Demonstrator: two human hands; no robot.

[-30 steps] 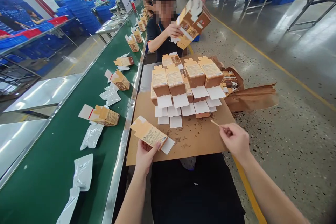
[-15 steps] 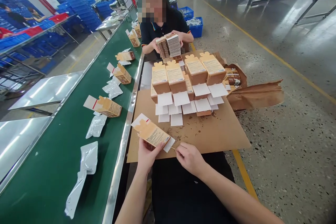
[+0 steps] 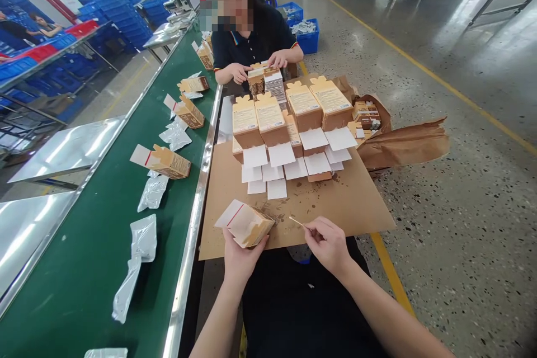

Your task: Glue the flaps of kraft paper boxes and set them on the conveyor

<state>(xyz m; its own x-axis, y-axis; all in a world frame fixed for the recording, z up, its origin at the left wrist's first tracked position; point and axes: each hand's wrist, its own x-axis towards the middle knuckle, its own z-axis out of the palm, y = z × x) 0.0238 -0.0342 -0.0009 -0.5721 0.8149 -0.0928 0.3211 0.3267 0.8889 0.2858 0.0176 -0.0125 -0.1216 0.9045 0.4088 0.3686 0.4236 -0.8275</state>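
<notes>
My left hand [image 3: 242,257] is closed round a small tan and brown carton [image 3: 248,225] above the near edge of the cardboard sheet [image 3: 356,210]. The carton is tilted, its white flap with a red line sticking out to the left. To its right, apart from it, my right hand [image 3: 329,243] pinches a thin cotton swab [image 3: 297,221] whose pale tip points up and left. Beyond both hands several filled-out cartons [image 3: 271,116] are stacked on the sheet, white flaps [image 3: 281,155] hanging toward me.
On the left runs a green conveyor belt [image 3: 84,246] with a metal rail, carrying open cartons [image 3: 172,162] and silver pouches [image 3: 144,238]. Across the table a person rests both hands on bundled flat cartons [image 3: 274,86]. Brown paper [image 3: 403,145] juts out on the right.
The carton in my left hand has turned, its printed face now out of sight. My right hand has moved right, away from it. The person opposite has lowered the bundle onto the table.
</notes>
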